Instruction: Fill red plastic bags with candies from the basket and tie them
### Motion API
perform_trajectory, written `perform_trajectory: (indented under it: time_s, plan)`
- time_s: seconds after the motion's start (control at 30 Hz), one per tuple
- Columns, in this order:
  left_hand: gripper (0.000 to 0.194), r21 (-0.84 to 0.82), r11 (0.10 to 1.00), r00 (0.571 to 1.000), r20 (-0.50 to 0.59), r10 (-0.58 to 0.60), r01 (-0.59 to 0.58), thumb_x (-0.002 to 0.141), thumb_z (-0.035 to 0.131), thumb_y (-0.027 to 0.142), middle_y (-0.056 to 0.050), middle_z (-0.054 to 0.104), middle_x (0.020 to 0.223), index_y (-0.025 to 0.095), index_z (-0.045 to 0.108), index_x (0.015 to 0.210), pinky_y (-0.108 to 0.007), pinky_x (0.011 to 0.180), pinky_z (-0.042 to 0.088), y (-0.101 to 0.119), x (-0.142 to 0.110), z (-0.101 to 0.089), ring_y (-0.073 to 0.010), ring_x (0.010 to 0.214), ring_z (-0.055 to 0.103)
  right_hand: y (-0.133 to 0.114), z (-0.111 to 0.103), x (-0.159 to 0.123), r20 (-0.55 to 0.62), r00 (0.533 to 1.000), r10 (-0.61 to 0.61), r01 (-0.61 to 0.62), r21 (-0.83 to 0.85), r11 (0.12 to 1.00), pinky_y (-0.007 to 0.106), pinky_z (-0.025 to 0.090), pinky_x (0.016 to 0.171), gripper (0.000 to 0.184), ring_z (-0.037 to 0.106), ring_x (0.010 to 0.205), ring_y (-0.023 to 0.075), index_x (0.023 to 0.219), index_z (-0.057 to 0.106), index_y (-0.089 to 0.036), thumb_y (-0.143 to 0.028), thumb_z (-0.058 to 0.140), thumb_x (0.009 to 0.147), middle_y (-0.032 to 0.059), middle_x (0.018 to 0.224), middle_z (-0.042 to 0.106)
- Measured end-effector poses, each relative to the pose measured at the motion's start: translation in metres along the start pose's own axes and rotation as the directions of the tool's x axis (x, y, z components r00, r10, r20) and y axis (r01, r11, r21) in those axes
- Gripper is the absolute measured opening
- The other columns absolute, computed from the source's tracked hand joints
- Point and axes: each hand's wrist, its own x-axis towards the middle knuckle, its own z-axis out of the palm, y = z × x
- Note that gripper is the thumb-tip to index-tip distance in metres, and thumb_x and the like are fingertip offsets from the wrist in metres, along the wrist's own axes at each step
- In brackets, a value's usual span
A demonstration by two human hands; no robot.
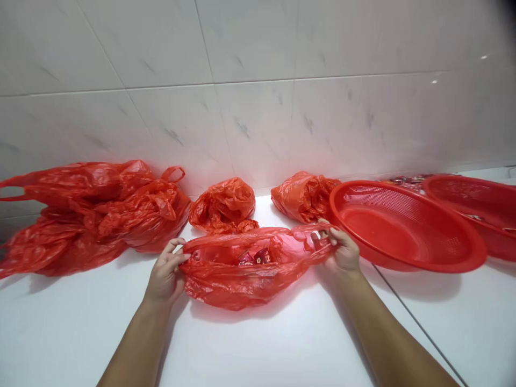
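My hands hold a red plastic carrier bag by its two sides on the white counter, its mouth pulled apart. My left hand pinches the bag's left edge. My right hand grips the handle loop at the right end. Inside the bag lie small red packets, partly hidden by the plastic. What they are exactly, I cannot tell.
Crumpled red plastic bags lie heaped at the left against the marble-look tile wall. Two more bunched bags sit behind my hands. Two red plastic mesh baskets overlap at the right, with small packets behind them.
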Motion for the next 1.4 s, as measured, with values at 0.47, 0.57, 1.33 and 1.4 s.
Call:
perform_trajectory:
  time_s: [0.47,0.57,1.33,1.4]
  plan:
    - [0.047,0.163,0.984,0.991,0.096,-0.09,0.074,0.068,0.093,0.044,0.002,0.068,0.064,0.02,0.068,0.099,-0.028,0.055,0.053,-0.014,-0.008,0.014,-0.0162,0.05,0.062,-0.018,0.034,-0.031,0.258,0.964,-0.067,0.05,0.07,0.996,0.04,0.061,0.085,0.06,0.061,0.064,0.0141,0.148,0.056,-0.043,-0.044,0.075,0.091,-0.0076,0.071,0.053]
    - [0.035,0.247,0.967,0.997,0.053,0.055,-0.066,0.073,0.086,0.042,0.002,0.063,0.065,0.018,0.073,0.095,-0.029,0.062,0.054,-0.011,-0.016,0.023,-0.0165,0.058,0.06,-0.017,0.035,-0.037,0.385,0.923,-0.019,0.035,-0.034,0.999,0.025,0.049,0.054,0.069,0.032,0.046,0.0076,0.156,0.046,-0.046,-0.049,0.072,0.092,-0.0102,0.07,0.043]
    - [0.093,0.269,0.455,0.386,0.903,0.187,-0.849,0.097,0.062,0.068,-0.009,0.021,0.18,0.047,0.011,0.172,-0.067,0.122,0.038,-0.045,-0.072,0.07,-0.0469,0.162,0.026,0.017,0.043,-0.074,0.775,0.604,0.185,0.585,-0.589,0.557,0.038,0.058,0.07,0.113,0.07,0.071,0.0264,0.172,0.025,-0.022,-0.053,0.085,0.081,0.0038,0.089,0.075]
    - [0.097,0.288,0.479,0.407,0.899,0.164,-0.829,0.092,0.054,0.083,-0.012,0.023,0.178,0.046,0.013,0.172,-0.069,0.119,0.041,-0.055,-0.073,0.071,-0.051,0.162,0.022,0.019,0.047,-0.075,0.77,0.594,0.233,0.551,-0.601,0.579,0.038,0.06,0.072,0.122,0.074,0.075,0.0286,0.169,0.034,-0.024,-0.057,0.095,0.068,0.0047,0.094,0.078]
